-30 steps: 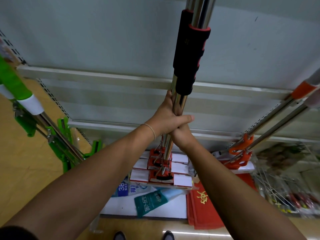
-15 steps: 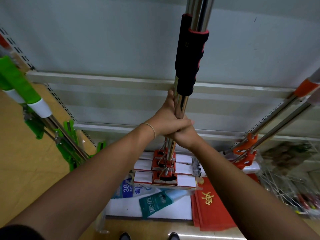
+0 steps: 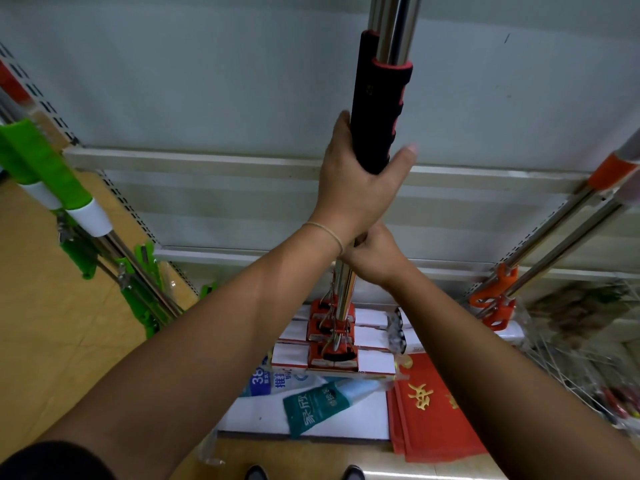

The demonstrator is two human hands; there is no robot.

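Note:
Steel mop poles (image 3: 346, 289) stand upright in front of me, bundled together, with black-and-red foam grips (image 3: 375, 109) high up. Their red-and-white sponge heads (image 3: 332, 351) rest on the shelf base below. My left hand (image 3: 353, 188) wraps the lower end of the foam grips, thumb out to the right. My right hand (image 3: 375, 258) grips the bare poles just beneath it, partly hidden by my left wrist.
Green-handled mops (image 3: 52, 181) lean at the left, orange-fitted mops (image 3: 540, 251) at the right. Packaged goods (image 3: 318, 403) and red mats (image 3: 429, 410) lie on the bottom shelf. A pale back panel (image 3: 207, 81) stands behind. Wire items (image 3: 571, 358) sit lower right. My shoes (image 3: 256, 472) show below.
My left hand has slid up the poles from beside my right hand onto the bottom of the foam grips. My right hand stays on the bare poles.

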